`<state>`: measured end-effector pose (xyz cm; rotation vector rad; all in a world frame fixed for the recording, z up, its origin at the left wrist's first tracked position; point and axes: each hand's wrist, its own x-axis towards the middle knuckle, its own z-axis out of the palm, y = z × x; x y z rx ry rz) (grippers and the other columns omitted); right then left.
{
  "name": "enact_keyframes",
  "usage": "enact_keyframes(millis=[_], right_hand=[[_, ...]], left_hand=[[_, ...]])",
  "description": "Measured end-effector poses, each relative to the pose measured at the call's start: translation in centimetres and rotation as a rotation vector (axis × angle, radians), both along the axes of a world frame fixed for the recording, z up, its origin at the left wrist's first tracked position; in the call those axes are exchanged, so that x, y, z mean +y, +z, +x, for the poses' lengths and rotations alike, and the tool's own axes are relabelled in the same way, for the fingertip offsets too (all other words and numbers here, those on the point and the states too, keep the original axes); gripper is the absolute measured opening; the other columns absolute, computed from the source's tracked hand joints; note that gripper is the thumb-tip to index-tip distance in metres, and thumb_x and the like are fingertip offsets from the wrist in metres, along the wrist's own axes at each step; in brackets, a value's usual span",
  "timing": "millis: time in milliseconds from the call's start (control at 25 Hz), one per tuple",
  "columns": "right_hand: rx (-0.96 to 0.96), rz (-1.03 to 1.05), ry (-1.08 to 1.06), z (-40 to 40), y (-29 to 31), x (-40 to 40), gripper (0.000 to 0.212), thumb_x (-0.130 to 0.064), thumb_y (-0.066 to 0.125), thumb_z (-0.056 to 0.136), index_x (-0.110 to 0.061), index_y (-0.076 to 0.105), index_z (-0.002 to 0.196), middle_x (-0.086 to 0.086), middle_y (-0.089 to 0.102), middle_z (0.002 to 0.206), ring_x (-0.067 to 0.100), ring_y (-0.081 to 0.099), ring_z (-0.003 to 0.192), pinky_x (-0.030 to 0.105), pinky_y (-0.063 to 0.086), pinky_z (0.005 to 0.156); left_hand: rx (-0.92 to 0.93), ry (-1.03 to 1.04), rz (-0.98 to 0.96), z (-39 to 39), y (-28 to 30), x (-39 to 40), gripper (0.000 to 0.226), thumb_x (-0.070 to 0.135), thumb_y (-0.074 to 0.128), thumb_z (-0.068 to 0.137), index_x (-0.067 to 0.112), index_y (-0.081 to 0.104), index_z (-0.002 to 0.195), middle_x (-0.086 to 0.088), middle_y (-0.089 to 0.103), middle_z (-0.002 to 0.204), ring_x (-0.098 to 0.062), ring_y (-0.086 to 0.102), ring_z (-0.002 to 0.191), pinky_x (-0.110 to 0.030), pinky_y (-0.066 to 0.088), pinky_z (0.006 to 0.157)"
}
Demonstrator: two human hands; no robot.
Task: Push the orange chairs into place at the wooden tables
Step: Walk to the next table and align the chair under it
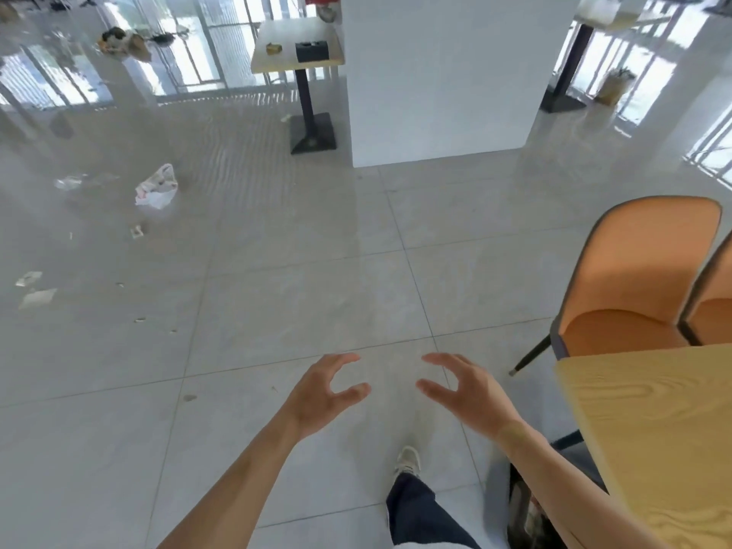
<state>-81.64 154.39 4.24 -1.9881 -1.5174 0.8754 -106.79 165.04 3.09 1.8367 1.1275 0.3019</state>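
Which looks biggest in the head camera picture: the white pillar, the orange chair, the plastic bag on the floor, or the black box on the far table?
1. White pillar
2. Orange chair, though it is nearer the camera
3. Plastic bag
4. Black box

The bag and box look close in size, and the box is farther away, so that order is unsure.

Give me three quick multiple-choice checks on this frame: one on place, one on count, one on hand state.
1. Where is the wooden table?
A. bottom right
B. top left
C. centre

2. How many orange chairs show?
A. none
B. two
C. five

3. What are the hands doing?
A. gripping a chair
B. open, holding nothing
C. resting flat on the table

Key: 1 A, its top fills the lower right corner; 2 B, one full chair and a second cut by the right edge; 3 B, left hand and right hand hover over bare floor, fingers spread.
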Motion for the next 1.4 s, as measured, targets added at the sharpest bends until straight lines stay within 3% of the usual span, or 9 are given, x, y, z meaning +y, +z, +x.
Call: enact_keyframes(millis=[320, 600, 920, 1200, 1400], right_hand=[[-0.009, 0.016, -0.097, 11.0, 2.4, 15.4, 0.047, -0.059, 0.062, 0.084, -0.04, 0.055, 0.126, -0.016, 0.058, 0.125, 0.005, 0.053, 0.117, 0.024, 0.04, 0.094], [-0.021, 0.02, -0.226, 18.6, 1.9, 26.5, 0.047, -0.059, 0.063, 0.083, -0.04, 0.057, 0.125, -0.017, 0.056, 0.128, 0.006, 0.051, 0.12, 0.03, 0.041, 0.1], [-0.046, 0.006, -0.4, 25.5, 2.2, 41.8, 0.047, -0.059, 0.063, 0.083, -0.04, 0.057, 0.125, -0.017, 0.057, 0.127, 0.006, 0.053, 0.118, 0.024, 0.038, 0.095], [-0.044, -0.049, -0.624, 32.6, 2.2, 46.6, 0.049, -0.06, 0.061, 0.083, -0.04, 0.054, 0.128, -0.016, 0.056, 0.129, 0.007, 0.053, 0.117, 0.021, 0.036, 0.093], [-0.027, -0.036, -0.777, 41.0, 0.9, 47.8, 0.049, -0.061, 0.061, 0.082, -0.041, 0.055, 0.126, -0.017, 0.056, 0.128, 0.007, 0.053, 0.118, 0.024, 0.038, 0.097]], left_hand=[[-0.016, -0.057, -0.007, 11.6, 2.8, 17.0, 0.054, 0.051, 0.07, 0.08, 0.04, 0.053, 0.13, 0.023, 0.048, 0.134, 0.008, 0.042, 0.124, -0.01, 0.028, 0.096], [-0.036, -0.149, -0.01, 19.7, 1.7, 31.4, 0.051, 0.048, 0.071, 0.082, 0.04, 0.053, 0.129, 0.02, 0.049, 0.135, 0.004, 0.043, 0.125, -0.018, 0.031, 0.1], [-0.045, -0.326, -0.025, 29.5, 1.5, 50.6, 0.053, 0.057, 0.068, 0.077, 0.047, 0.051, 0.126, 0.023, 0.049, 0.134, 0.005, 0.041, 0.127, -0.023, 0.03, 0.105], [-0.05, -0.593, -0.017, 42.6, 2.2, 59.6, 0.054, 0.056, 0.069, 0.077, 0.042, 0.054, 0.127, 0.024, 0.05, 0.13, 0.01, 0.042, 0.124, -0.015, 0.03, 0.101], [-0.023, -0.744, 0.011, 54.1, 1.5, 62.9, 0.059, 0.056, 0.068, 0.076, 0.038, 0.053, 0.13, 0.017, 0.051, 0.134, 0.002, 0.044, 0.126, -0.02, 0.03, 0.104]])
